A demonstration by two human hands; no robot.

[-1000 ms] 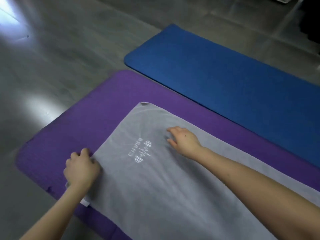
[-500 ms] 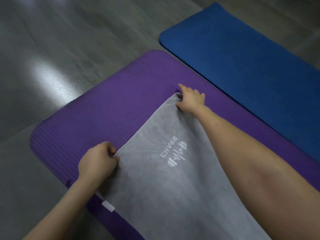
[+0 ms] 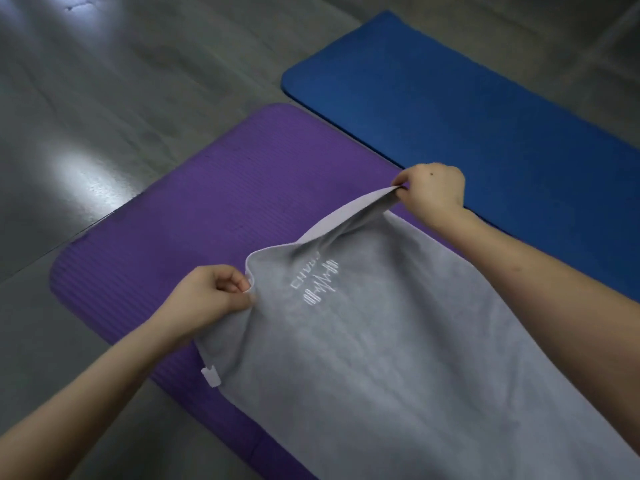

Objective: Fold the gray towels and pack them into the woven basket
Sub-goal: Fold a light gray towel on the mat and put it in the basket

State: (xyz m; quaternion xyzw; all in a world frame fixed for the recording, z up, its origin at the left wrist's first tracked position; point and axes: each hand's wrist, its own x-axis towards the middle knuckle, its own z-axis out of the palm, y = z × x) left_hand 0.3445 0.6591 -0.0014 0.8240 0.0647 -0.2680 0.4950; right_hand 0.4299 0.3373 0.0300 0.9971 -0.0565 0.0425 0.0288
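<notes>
The gray towel (image 3: 398, 358) lies on the purple mat (image 3: 207, 209). The left hand (image 3: 211, 299) pinches its far left corner, the right hand (image 3: 434, 192) its far right corner (both lifted). The blue mat (image 3: 467, 116) lies far right.

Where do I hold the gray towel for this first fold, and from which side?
Grip the gray towel by the two corners of its far short edge, one per hand, coming from the outer sides. The left hand and right hand pinch them: that edge hangs lifted between them while the rest lies flat on the purple mat, likely ready to fold back toward you.
</notes>
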